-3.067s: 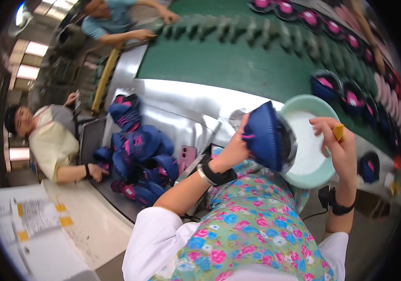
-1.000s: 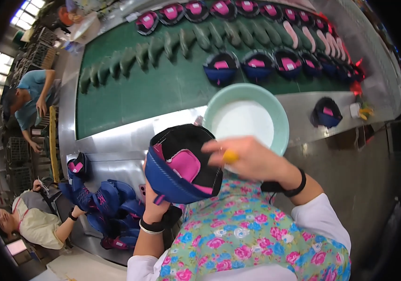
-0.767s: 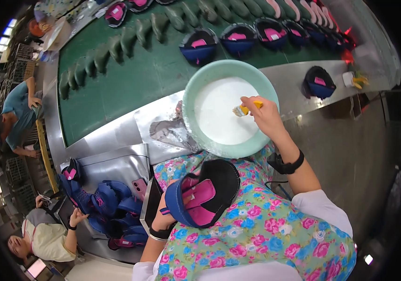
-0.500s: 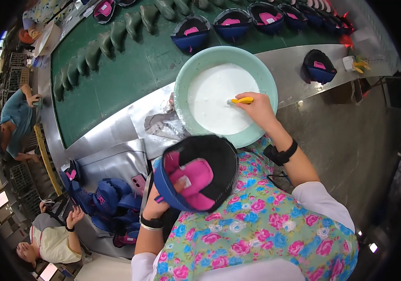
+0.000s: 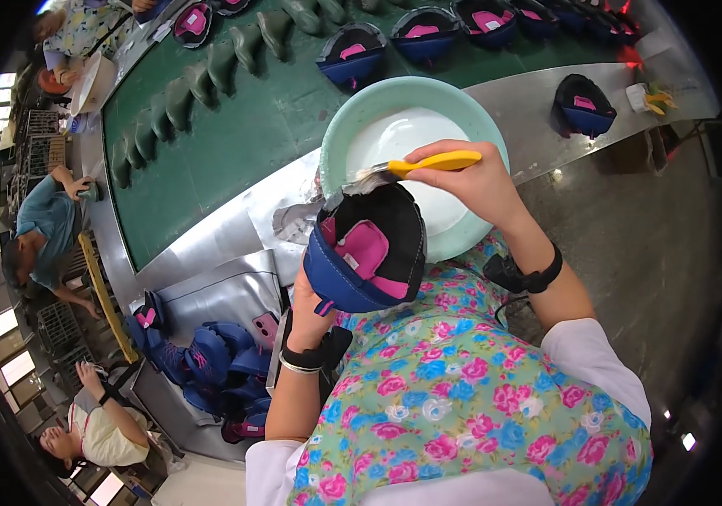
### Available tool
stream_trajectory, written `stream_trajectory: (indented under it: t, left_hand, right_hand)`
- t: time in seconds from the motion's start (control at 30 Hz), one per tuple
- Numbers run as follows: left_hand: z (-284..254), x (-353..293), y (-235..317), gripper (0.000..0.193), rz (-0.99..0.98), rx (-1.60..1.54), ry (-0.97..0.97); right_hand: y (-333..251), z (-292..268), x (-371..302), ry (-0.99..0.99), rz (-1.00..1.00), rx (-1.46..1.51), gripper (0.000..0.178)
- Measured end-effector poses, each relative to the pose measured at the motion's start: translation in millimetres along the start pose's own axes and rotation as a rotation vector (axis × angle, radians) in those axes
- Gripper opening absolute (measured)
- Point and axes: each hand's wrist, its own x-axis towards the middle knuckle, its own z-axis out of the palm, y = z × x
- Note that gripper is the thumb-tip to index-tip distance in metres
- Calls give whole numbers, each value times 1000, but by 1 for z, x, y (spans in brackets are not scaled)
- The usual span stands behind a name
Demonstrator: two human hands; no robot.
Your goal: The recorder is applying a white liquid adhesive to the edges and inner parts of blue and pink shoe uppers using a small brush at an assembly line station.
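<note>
My left hand [image 5: 303, 314] is closed round the outside of a blue shoe upper [image 5: 346, 285] with pink lining and a black edge, its opening tilted up. In my right hand [image 5: 491, 190] is a yellow-handled paintbrush [image 5: 438, 163], gripped between thumb and fingers. Its wet white bristles touch the far left part of the upper's black edge. Just beyond the upper stands a pale green basin [image 5: 498, 135] of white liquid [image 5: 443, 198], partly covered by my hand, the brush and the upper.
Dark green foot-shaped lasts [image 5: 220, 67] and more shoe uppers [image 5: 351, 57] line a green belt [image 5: 247, 139]. One upper [image 5: 587, 120] sits on the metal edge at right, near a white holder [image 5: 636, 98]. Blue uppers [image 5: 211, 354] pile at left beside a pink phone [image 5: 265, 327]. Co-workers are at far left.
The brush has come out of the white liquid and moved left to the upper's edge. My left hand has raised the upper away from my lap toward the basin.
</note>
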Motion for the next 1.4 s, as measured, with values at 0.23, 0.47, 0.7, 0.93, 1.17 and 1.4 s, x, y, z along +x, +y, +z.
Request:
stream_trajectory:
  t: [0.23, 0.47, 0.7, 0.93, 1.17, 1.4]
  left_hand:
    - [2, 12, 5, 52, 113, -18, 177]
    - [2, 18, 10, 37, 290, 203, 452]
    - [-5, 14, 11, 34, 293, 198, 399]
    - [-52, 3, -22, 27, -378, -1369, -221]
    - [4, 9, 0, 41, -20, -571, -188]
    - [-10, 2, -4, 27, -566, -1020, 8]
  right_hand:
    - [9, 10, -22, 137, 246, -140, 27]
    - [-56, 11, -34, -59, 233, 45, 23]
    - [-36, 2, -9, -64, 169, -93, 17]
    - [-73, 18, 19, -149, -300, -40, 11]
    - [-69, 62, 52, -555, -429, 73, 14]
    - [-37, 14, 45, -334, 84, -407, 26]
